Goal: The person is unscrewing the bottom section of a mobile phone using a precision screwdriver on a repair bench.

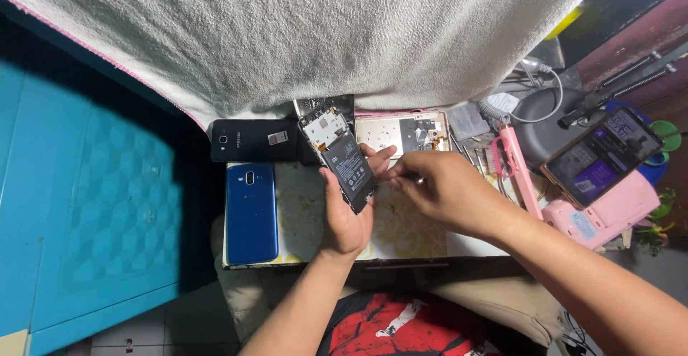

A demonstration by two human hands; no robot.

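The left hand [345, 216] holds an opened phone [339, 157] above the bench [401, 231], back cover already off, battery still in. The right hand [437, 188] pinches a small tool at its lower edge.

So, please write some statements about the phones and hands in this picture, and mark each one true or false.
1. The left hand holds an opened phone with its back cover off. True.
2. The right hand rests flat on the blue phone. False: its fingertips are at the lower edge of the opened phone; the blue phone lies untouched.
3. A black phone lies just above the blue phone. True.
4. The phone with the lit screen lies on the person's lap. False: it leans on a pink object at the right.
5. A white towel hangs over the top of the view. True.
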